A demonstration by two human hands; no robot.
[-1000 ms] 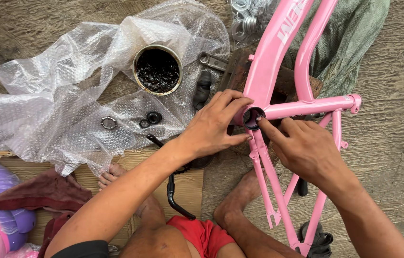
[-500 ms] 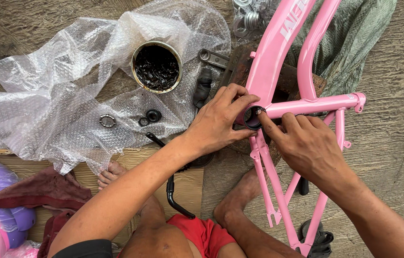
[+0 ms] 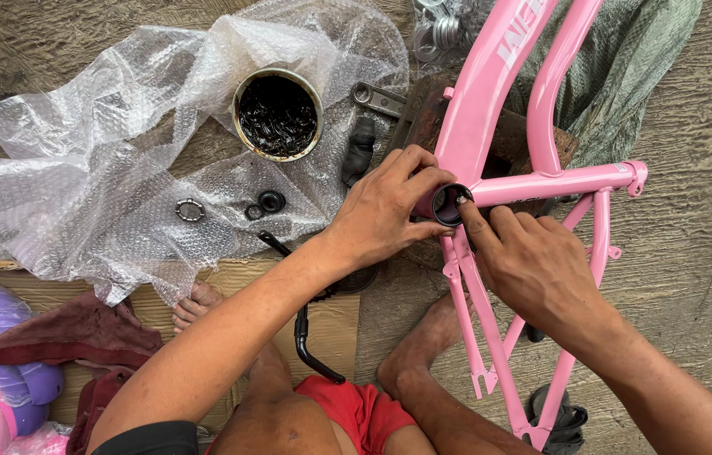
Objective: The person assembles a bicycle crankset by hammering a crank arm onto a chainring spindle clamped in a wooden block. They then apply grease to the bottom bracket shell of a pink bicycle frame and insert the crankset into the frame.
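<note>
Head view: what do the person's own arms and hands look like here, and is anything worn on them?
Both forearms are bare, with no gloves, watch or rings to be seen on the left hand or the right hand. At the bottom edge, a dark sleeve covers the left upper arm. No sleeve shows on the right arm within the picture.

Bare arms and feet, red shorts (image 3: 347, 404), dark sleeve (image 3: 145, 438).

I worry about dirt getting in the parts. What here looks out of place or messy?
The grease tin stands open on crumpled bubble wrap, and small bearing rings lie loose beside it on the ground.
</note>
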